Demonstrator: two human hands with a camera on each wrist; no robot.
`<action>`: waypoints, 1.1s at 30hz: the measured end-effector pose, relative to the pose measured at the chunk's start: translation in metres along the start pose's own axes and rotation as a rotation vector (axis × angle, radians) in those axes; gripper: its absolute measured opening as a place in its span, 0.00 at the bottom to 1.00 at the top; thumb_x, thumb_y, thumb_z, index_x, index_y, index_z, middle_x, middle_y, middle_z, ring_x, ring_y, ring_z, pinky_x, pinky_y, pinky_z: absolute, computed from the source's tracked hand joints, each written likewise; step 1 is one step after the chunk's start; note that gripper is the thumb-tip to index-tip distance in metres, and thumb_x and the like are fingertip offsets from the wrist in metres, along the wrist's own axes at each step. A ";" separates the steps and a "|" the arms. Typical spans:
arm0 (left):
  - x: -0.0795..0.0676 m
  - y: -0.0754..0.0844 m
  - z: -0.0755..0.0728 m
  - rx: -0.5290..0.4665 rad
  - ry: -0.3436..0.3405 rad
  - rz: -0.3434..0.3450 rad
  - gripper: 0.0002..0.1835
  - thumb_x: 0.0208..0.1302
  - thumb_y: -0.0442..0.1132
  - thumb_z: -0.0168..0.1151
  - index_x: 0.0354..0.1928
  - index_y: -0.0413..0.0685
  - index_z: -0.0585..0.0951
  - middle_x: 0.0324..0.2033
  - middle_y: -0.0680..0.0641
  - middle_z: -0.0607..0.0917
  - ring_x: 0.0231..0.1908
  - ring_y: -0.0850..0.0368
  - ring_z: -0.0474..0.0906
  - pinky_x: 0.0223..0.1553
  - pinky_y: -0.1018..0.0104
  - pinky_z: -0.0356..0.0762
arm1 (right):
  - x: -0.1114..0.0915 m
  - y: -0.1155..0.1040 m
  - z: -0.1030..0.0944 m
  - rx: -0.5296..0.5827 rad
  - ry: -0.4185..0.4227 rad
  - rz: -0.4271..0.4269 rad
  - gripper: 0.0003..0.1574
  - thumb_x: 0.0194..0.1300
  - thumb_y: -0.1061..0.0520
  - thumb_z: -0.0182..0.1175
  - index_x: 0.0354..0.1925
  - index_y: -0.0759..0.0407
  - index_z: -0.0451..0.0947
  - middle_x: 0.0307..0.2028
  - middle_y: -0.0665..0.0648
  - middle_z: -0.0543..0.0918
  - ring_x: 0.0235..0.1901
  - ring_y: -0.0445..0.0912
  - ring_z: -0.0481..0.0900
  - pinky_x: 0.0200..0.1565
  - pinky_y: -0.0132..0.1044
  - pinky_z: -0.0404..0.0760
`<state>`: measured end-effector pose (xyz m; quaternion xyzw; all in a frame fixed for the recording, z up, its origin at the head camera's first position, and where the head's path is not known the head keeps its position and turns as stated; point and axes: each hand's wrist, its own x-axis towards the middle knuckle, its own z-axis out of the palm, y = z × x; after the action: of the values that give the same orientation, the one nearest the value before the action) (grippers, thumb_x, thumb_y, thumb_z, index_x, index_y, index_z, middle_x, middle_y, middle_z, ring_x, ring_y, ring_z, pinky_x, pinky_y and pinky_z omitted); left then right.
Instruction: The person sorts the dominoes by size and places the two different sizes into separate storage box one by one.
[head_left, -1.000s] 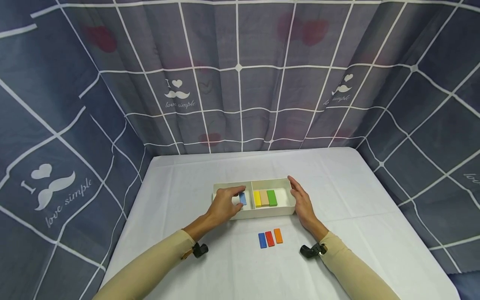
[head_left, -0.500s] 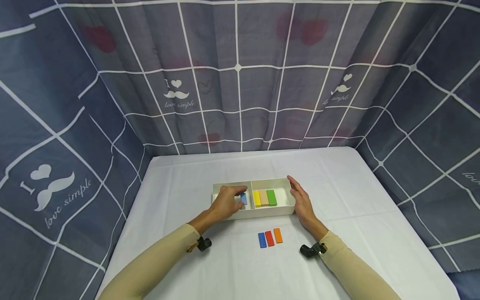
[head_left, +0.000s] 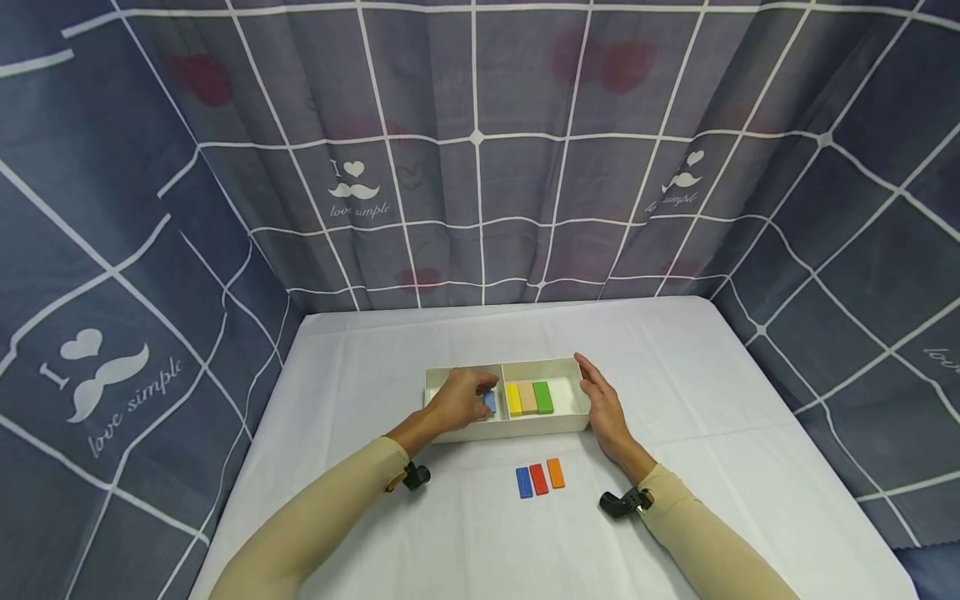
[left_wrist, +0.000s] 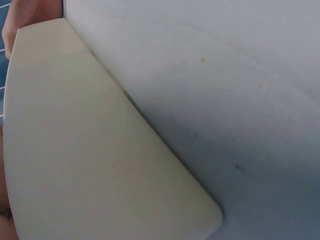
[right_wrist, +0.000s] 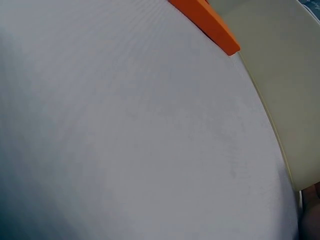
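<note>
A white two-compartment box lies across the table. My left hand reaches into its left compartment and pinches a light blue block end to end between thumb and forefinger, close to the divider. The hand hides the rest of that compartment. Along the box's right end lies my right hand, its fingers straight against the wall and its thumb at the rim. Yellow, tan and green blocks sit side by side in the right compartment.
On the white cloth in front of the box lie a dark blue block, a red block and an orange block. Grey gridded curtains enclose the table at the back and sides.
My left hand has shifted slightly right, and the light blue block has moved with it toward the divider. The right hand, the box and the other blocks stay put.
</note>
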<state>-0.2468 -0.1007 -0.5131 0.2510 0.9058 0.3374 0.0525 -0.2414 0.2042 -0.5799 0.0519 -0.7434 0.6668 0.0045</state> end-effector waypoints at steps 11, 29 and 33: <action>0.009 -0.001 0.001 0.038 -0.036 -0.003 0.30 0.55 0.22 0.79 0.63 0.31 0.85 0.58 0.36 0.91 0.58 0.43 0.90 0.63 0.51 0.87 | -0.001 -0.001 0.000 0.005 -0.002 -0.007 0.35 0.88 0.61 0.39 0.87 0.53 0.59 0.88 0.56 0.56 0.88 0.53 0.47 0.88 0.54 0.43; 0.015 -0.001 0.006 0.080 -0.027 0.004 0.32 0.55 0.22 0.79 0.65 0.35 0.85 0.54 0.39 0.92 0.55 0.47 0.90 0.60 0.55 0.89 | 0.000 0.000 0.000 0.006 0.000 -0.006 0.35 0.88 0.61 0.39 0.87 0.53 0.59 0.88 0.55 0.56 0.88 0.53 0.47 0.88 0.54 0.44; 0.016 -0.004 0.008 0.059 -0.020 0.009 0.33 0.54 0.21 0.79 0.65 0.36 0.85 0.54 0.40 0.92 0.55 0.47 0.90 0.60 0.55 0.89 | -0.001 -0.001 0.000 0.005 0.000 -0.009 0.35 0.88 0.61 0.40 0.87 0.54 0.59 0.88 0.56 0.56 0.88 0.53 0.47 0.88 0.54 0.44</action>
<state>-0.2603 -0.0906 -0.5203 0.2598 0.9137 0.3080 0.0527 -0.2404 0.2044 -0.5788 0.0554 -0.7414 0.6687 0.0072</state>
